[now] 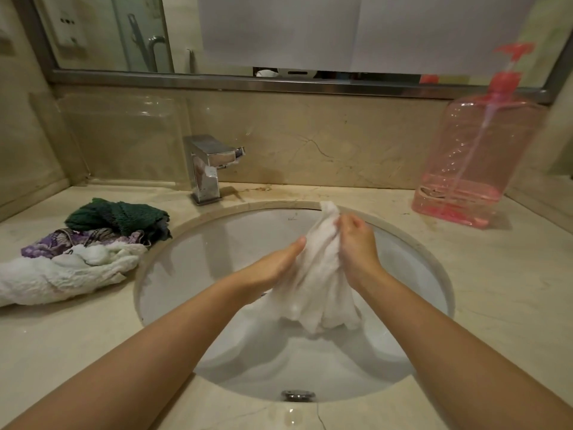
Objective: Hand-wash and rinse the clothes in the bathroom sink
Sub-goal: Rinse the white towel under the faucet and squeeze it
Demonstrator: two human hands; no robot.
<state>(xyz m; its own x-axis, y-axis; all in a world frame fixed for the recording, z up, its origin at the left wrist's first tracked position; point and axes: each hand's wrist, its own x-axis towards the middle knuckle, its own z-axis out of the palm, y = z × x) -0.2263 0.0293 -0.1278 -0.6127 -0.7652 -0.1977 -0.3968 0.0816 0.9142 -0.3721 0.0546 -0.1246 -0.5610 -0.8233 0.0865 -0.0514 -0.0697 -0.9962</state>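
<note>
Both hands meet over the sink (192, 249), holding a white cloth (316, 274) between them. The right hand (356, 240) has its fingers curled around the upper part of the cloth, pinching it near the top, where a bunched tip sticks up above the knuckles. The left hand (279, 262) presses against the cloth's left side with fingers mostly straight; whether the thumb hooks behind the fabric is hidden. The cloth hangs in wet, crinkled folds from the hands down into the basin, its lower edge ragged and clumped, above the white bowl.

The chrome tap (207, 169) stands behind the basin to the left, its spout pointing right. On the counter (496, 290) left of the sink lies a pile of clothes: a dark green knit piece (117, 215) at the back, a purple patterned piece (62, 243) under it, and a crumpled white piece (62, 277) in front. A pink pump bottle (477, 162) stands at the far right against the wall, well apart from the hands. A mirror (108, 32) runs above the backsplash.
</note>
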